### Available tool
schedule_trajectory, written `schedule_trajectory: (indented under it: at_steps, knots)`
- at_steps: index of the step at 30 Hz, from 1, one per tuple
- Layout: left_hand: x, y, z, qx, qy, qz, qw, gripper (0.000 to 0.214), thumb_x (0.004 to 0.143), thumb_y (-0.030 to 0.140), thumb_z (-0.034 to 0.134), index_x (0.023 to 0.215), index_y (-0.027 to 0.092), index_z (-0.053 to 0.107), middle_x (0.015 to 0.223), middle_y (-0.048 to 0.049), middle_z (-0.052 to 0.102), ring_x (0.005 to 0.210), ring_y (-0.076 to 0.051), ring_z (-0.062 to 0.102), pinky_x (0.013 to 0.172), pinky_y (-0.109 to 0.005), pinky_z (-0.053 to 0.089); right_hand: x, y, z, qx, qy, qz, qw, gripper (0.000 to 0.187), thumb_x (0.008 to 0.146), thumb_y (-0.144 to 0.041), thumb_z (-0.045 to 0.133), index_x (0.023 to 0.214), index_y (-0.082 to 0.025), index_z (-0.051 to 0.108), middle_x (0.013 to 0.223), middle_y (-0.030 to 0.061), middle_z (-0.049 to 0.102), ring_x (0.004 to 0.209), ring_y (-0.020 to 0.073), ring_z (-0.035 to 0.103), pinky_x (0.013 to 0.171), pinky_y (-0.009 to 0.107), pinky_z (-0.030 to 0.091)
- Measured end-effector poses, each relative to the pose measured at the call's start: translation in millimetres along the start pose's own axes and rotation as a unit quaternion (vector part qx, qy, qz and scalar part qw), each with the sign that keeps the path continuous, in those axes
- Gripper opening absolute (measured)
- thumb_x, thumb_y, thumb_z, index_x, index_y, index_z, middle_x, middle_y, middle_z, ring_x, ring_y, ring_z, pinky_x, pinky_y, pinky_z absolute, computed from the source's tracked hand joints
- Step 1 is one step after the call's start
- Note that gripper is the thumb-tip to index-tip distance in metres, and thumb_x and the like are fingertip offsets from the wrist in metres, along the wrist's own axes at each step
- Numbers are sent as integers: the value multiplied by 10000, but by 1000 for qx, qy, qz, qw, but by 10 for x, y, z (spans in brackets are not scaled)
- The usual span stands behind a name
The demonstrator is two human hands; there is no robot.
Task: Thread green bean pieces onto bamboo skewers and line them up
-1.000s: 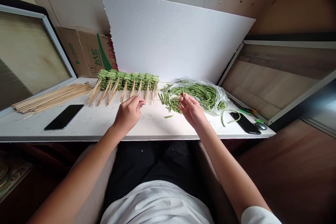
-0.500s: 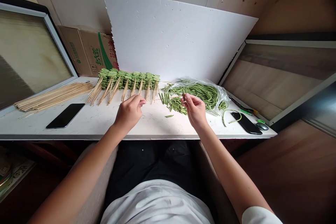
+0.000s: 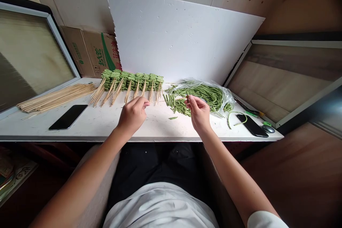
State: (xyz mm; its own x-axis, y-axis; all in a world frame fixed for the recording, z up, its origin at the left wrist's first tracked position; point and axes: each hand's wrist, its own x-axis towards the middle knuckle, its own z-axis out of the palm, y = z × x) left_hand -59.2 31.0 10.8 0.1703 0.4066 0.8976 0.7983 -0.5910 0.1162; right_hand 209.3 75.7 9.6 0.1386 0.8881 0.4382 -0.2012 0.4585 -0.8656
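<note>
My left hand (image 3: 133, 114) is closed around the blunt end of a bamboo skewer (image 3: 157, 102), held level above the table. Several short green bean pieces (image 3: 169, 100) sit side by side along it. At the skewer's other end, my right hand (image 3: 198, 112) pinches a bean piece (image 3: 187, 97) between thumb and fingertips; whether the point has entered it I cannot tell. Below lies a pile of cut bean pieces (image 3: 181, 107), with one loose piece (image 3: 172, 118) nearer me. Stacked bean skewers (image 3: 133, 81) stand behind my left hand, sticks towards me.
Long green beans (image 3: 205, 94) fill a clear plastic bag behind my right hand. Bare bamboo skewers (image 3: 56, 97) and a phone (image 3: 68, 117) lie left; another phone (image 3: 252, 126) lies right. A white foam board (image 3: 184, 35) and a carton (image 3: 91, 51) stand behind.
The whole view has shifted slightly to the right. Both hands keep nearly the same pose, with the skewer and bean piece still held.
</note>
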Motion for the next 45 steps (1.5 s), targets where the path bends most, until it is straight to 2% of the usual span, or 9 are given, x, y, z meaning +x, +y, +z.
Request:
schedule_trajectory:
  at_steps: [4, 12, 23, 34, 45]
  knots:
    - [5, 6, -9, 2, -5, -18, 1000, 358, 791, -100, 446, 880, 198, 624, 849, -34, 754, 803, -185, 766, 697, -267, 598, -1, -49, 13, 30, -8, 14, 999, 313, 776, -549, 906, 924, -283, 833, 955, 39, 778, 894, 209, 698, 729, 341, 516]
    - [-10, -1, 20, -5, -9, -24, 1000, 346, 807, -95, 461, 871, 205, 622, 841, -26, 747, 806, -192, 752, 701, -279, 592, 32, -25, -14, 54, -20, 71, 996, 295, 745, -499, 928, 849, -257, 795, 849, 29, 729, 842, 191, 658, 681, 328, 488]
    - [26, 215, -96, 53, -7, 12, 998, 342, 853, -89, 458, 872, 204, 634, 842, -46, 749, 812, -218, 750, 686, -309, 574, -34, -92, 38, 41, -1, 31, 999, 340, 761, -570, 896, 774, -261, 752, 805, 18, 670, 813, 196, 611, 704, 348, 487]
    - [4, 215, -44, 57, -10, 6, 998, 352, 844, -89, 436, 863, 208, 623, 824, -37, 749, 795, -206, 756, 670, -304, 579, -89, -49, 78, 30, 3, 15, 999, 330, 791, -587, 870, 809, -279, 751, 817, 14, 683, 824, 203, 619, 735, 354, 489]
    - [-13, 240, -10, 63, 10, 27, 998, 346, 863, -84, 452, 846, 210, 635, 800, -40, 747, 785, -216, 750, 659, -310, 570, -186, 7, 169, 46, 38, 55, 997, 361, 757, -584, 876, 816, -250, 752, 861, 47, 735, 892, 220, 658, 708, 336, 499]
